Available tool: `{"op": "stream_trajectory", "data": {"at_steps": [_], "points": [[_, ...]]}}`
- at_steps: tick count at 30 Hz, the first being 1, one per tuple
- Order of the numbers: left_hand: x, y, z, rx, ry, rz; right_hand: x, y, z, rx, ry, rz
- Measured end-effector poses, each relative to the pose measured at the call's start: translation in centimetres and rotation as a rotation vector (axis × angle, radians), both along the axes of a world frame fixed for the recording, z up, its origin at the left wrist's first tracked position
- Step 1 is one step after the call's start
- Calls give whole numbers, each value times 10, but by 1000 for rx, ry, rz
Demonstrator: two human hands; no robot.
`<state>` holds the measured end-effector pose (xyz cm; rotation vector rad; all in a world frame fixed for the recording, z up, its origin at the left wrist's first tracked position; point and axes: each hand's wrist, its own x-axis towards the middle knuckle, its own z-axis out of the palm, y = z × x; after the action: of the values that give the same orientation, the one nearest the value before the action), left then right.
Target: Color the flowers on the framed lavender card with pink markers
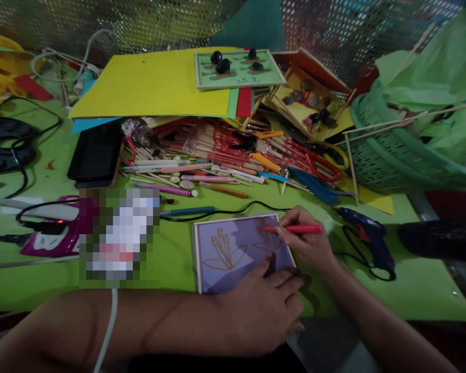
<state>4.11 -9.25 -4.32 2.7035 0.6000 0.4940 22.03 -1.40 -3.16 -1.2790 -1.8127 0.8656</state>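
A purple card [225, 254] with gold flower outlines and a pale wooden frame lies on the green table [178, 248] in front of me. My right hand [308, 241] is closed on a red pen [295, 229], whose tip touches the card's upper right drawing. My left hand [264, 311] rests on the card's lower right corner, fingers lying flat and pressing it down. My left forearm crosses the bottom of the view.
A blue glue gun [367, 238] with a black cable lies right of my hand. Behind the card is a heap of sticks, pens and scissors [233, 155], a black phone [96, 153], yellow paper sheets [155, 85] and a green basket [392, 150].
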Motion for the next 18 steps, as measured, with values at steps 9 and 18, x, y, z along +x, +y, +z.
{"op": "stream_trajectory", "data": {"at_steps": [9,18], "points": [[0,0,-1,1,4,0,0,0,0,-26,-29,7],[0,-1,-1,-8,-2,-1,0,-1,1,-38,-37,8]]}}
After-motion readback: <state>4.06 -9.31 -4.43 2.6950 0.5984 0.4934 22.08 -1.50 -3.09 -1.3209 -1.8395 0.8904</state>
